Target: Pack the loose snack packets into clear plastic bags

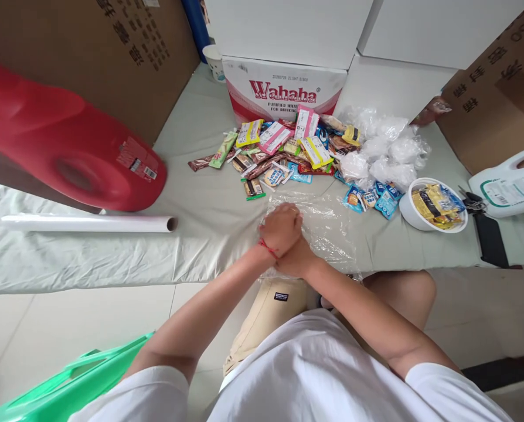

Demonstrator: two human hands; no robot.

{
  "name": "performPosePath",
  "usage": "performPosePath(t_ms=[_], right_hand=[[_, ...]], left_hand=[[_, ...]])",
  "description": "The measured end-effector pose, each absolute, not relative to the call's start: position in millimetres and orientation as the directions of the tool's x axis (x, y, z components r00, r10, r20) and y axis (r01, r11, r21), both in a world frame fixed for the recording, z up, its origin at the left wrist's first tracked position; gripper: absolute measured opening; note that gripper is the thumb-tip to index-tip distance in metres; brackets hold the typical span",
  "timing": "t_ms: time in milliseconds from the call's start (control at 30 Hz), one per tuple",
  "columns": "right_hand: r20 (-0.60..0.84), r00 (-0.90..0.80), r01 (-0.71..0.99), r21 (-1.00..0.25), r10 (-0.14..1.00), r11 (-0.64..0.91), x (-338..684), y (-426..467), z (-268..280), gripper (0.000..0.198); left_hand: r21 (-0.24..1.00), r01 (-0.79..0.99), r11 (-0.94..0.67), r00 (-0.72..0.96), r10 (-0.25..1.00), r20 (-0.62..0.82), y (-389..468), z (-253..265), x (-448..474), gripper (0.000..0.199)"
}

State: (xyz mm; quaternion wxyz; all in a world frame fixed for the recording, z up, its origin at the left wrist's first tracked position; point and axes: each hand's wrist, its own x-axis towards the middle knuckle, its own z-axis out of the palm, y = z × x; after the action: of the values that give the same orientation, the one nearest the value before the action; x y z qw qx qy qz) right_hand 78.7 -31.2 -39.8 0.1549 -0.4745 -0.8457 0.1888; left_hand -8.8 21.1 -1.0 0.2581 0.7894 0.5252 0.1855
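Note:
My left hand [282, 225], with a red string bracelet [269, 249] at its wrist, is curled closed over my right hand [295, 258]. The two overlap near the front edge of the cloth-covered table. Beneath and beside them lies a wrinkled sheet of clear plastic film [330, 225]. Whatever is between my left fingers is hidden. Most of my right fingers are covered by the left hand. Just beyond the film spreads a pile of wrapped snacks [274, 138], with a few blue snack packets [387, 200] to the right.
A film roll [88, 223] and a large red jug [81, 155] are on the left. Several clear plastic bundles [405, 146], a white tub [409, 214] of yellow packets, a black phone [490, 240] and a white bottle [508, 184] stand right. Behind is a Wahaha carton [283, 91].

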Motion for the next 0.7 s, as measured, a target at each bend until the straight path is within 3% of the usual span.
performPosePath(t_ms=[200,333,433,500,533,633,700], right_hand=[[0.152,-0.623,0.624,-0.494,0.767,0.605,113.9,-48.5,-22.3,0.056],[0.117,-0.635,0.597,-0.554,0.764,0.581,150.1,-83.5,-18.4,0.047],[0.064,-0.665,0.526,-0.666,0.744,0.528,177.2,-83.6,-5.3,0.038],[0.085,-0.55,0.557,-0.704,0.831,0.441,190.4,-55.2,8.4,0.032],[0.113,-0.404,0.637,-0.678,0.908,0.368,194.9,-32.3,15.2,0.033],[0.203,-0.06,0.858,-0.489,0.977,0.155,199.4,56.8,29.4,0.045],[0.205,0.121,0.928,-0.37,0.971,-0.037,195.6,115.3,32.6,0.064]], left_hand=[[0.525,0.776,-0.349,0.325,0.935,0.142,52.4,-31.0,-38.6,0.049],[0.355,0.844,-0.402,0.369,0.916,0.16,38.3,-37.1,-41.9,0.051],[0.296,0.854,-0.428,0.402,0.904,0.145,31.5,-40.1,-35.9,0.057],[0.283,0.854,-0.437,0.415,0.9,0.138,31.3,-41.4,-34.1,0.059],[0.276,0.855,-0.438,0.418,0.899,0.132,31.9,-41.5,-34.0,0.06],[0.246,0.865,-0.437,0.425,0.899,0.102,33.9,-39.9,-35.2,0.06],[0.23,0.871,-0.433,0.427,0.901,0.079,34.4,-37.8,-36.0,0.061]])
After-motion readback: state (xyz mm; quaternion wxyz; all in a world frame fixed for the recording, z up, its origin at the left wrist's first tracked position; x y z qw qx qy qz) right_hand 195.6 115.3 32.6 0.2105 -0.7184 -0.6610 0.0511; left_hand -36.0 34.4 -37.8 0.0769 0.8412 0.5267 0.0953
